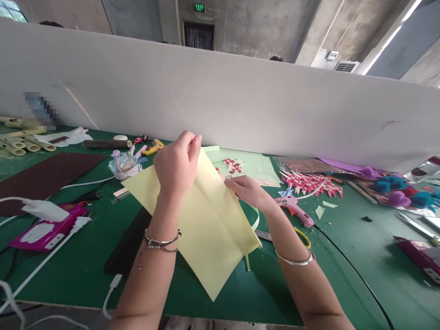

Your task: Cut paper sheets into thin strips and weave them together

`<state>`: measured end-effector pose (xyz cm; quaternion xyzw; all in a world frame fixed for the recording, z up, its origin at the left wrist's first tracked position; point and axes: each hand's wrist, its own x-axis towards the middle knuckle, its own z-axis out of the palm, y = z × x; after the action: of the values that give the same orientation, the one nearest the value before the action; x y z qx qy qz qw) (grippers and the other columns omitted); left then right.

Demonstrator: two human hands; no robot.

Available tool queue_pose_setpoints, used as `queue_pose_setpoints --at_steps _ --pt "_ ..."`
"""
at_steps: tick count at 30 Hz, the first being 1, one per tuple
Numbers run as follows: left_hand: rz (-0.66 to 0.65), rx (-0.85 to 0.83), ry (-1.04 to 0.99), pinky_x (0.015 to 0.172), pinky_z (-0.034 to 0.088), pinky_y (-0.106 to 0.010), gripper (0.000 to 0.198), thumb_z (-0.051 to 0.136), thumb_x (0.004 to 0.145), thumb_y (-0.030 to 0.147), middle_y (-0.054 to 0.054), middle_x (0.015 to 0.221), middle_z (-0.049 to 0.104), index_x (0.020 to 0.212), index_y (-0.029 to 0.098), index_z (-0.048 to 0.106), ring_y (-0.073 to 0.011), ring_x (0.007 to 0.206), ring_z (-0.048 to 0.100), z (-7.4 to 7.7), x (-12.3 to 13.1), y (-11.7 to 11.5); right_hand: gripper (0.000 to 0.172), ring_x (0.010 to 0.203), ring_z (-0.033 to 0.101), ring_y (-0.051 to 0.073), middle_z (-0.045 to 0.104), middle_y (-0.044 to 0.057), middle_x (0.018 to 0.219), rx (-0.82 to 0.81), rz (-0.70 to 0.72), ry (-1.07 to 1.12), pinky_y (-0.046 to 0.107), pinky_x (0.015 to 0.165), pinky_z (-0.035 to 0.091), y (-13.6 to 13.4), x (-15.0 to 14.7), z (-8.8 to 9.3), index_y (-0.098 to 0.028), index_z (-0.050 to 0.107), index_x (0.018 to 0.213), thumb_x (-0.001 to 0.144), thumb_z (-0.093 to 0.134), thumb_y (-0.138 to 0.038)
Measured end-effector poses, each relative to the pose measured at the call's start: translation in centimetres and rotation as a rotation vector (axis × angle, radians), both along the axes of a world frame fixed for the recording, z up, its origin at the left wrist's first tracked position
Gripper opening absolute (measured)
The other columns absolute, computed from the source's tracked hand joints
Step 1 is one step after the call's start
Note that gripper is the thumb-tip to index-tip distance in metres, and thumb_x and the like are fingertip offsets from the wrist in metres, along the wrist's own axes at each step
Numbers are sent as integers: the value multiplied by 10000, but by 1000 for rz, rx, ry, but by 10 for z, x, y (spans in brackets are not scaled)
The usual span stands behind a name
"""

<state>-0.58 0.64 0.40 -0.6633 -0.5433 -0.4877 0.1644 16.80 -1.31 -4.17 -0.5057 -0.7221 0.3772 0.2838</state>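
Observation:
A pale yellow sheet of paper [209, 229] is held up at a slant above the green table, with soft creases running across it. My left hand [178, 160] pinches its top edge, thumb and fingers closed. Lower down, my right hand [249, 190] grips the right edge between thumb and fingers. Behind the right forearm lie scissors [302, 237] with yellow handles, partly hidden. A pink glue gun [297, 211] rests just right of my right wrist. Beyond the paper lie pale green sheets [261, 165] and red-and-white paper pieces [233, 166].
A magenta power strip [48, 229] with white plugs and cables sits at left, near a dark brown sheet [51, 174] and bamboo pieces [20, 142]. A red woven paper piece [312, 182] and fuzzy coloured stems [398, 190] lie at right. A white partition [220, 96] borders the table's back.

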Motion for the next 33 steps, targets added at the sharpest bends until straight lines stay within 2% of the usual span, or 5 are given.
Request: queue_pose_setpoints --at_steps 5,12,20,27,33 --pt "31 43 -50 478 206 -242 273 428 873 331 12 507 494 660 194 529 -107 458 367 3 -9 0 382 471 217 70 268 -49 526 -2 -24 -18 244 464 183 2 0 -1 -196 276 542 828 384 -425" --pt "118 89 -108 499 235 -246 272 435 864 344 -26 596 582 659 187 519 -119 513 417 12 -30 -6 405 531 432 122 552 29 586 13 -140 -196 265 543 279 14 9 -11 -182 467 483 830 420 -385" --pt "233 43 -100 493 201 -256 282 442 862 375 -32 603 583 682 187 551 -122 497 377 21 -30 -16 580 582 422 115 464 7 600 -2 7 -73 258 582 322 -3 0 5 -171 511 577 842 284 -634" --pt "252 159 -75 502 218 -223 286 455 867 343 -8 551 539 705 167 611 -104 483 375 18 -30 -18 426 461 160 72 162 -57 523 25 -41 -157 261 445 149 -5 -6 3 -200 189 547 852 401 -408" --pt "270 278 -89 548 297 -230 248 486 850 290 -28 613 560 743 124 636 -120 537 487 19 -40 -20 415 442 256 75 309 -42 479 59 -97 -216 248 455 217 5 2 -4 -194 306 487 837 405 -395"
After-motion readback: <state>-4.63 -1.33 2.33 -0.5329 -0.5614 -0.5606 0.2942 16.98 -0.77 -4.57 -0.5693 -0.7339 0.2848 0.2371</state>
